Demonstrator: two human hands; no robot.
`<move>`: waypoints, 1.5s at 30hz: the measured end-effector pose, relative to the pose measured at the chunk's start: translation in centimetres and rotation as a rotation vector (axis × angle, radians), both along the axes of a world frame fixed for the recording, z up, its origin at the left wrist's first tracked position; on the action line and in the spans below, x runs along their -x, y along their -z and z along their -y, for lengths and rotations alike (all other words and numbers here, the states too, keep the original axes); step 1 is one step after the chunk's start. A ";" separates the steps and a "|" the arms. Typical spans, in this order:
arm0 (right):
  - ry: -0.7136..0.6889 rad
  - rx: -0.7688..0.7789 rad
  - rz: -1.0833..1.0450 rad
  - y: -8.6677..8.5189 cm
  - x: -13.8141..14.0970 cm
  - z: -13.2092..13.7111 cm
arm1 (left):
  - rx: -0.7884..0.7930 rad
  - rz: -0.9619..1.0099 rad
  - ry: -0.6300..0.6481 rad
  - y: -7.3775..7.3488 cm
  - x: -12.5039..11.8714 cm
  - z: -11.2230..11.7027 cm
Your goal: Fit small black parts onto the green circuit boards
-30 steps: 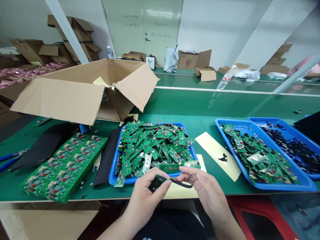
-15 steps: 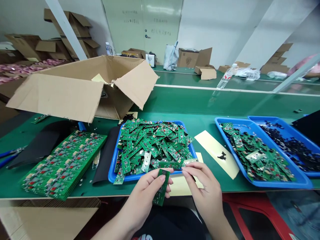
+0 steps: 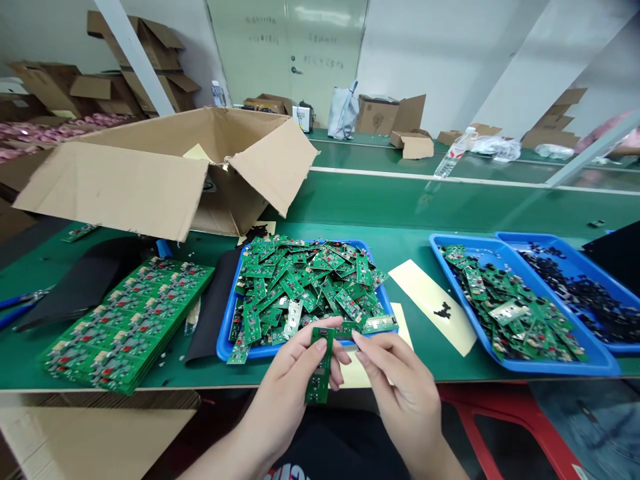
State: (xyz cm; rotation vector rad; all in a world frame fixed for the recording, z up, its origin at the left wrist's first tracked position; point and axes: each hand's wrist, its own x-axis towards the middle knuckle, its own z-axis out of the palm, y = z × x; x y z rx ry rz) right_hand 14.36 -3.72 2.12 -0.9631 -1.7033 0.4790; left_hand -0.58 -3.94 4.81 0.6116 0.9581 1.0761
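My left hand (image 3: pixel 290 387) pinches a small green circuit board (image 3: pixel 320 367), held upright near the table's front edge. My right hand (image 3: pixel 400 383) hovers just to its right, fingers curled together, thumb and forefinger near the board's top; whether they hold anything is not visible. Right behind both hands sits a blue tray (image 3: pixel 225 333) heaped with several loose green boards (image 3: pixel 305 287). A yellow backing sheet (image 3: pixel 433 303) with a black piece on it lies to the right of that tray.
A stack of green board panels (image 3: pixel 125 320) lies at the left, with black foam sheets (image 3: pixel 85 280) beside it. An open cardboard box (image 3: pixel 165 173) stands behind. Two more blue trays (image 3: pixel 550 363) sit at the right, holding boards and black parts. Blue pliers (image 3: pixel 15 307) lie far left.
The thin black strip seen between my hands a second ago is gone from view. My left hand turned the board upright and my right hand moved in closer to it.
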 end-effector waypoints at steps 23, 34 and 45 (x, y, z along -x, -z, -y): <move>0.030 0.081 0.080 -0.9 0.5 -0.8 | 0.071 0.014 -0.024 0.3 -1.0 0.4; -0.033 0.142 0.136 -0.7 1.1 -1.1 | 0.056 0.004 -0.023 0.4 -1.1 0.4; -0.047 0.137 0.127 -0.6 1.2 -1.0 | 0.088 0.050 -0.062 0.5 -1.1 0.5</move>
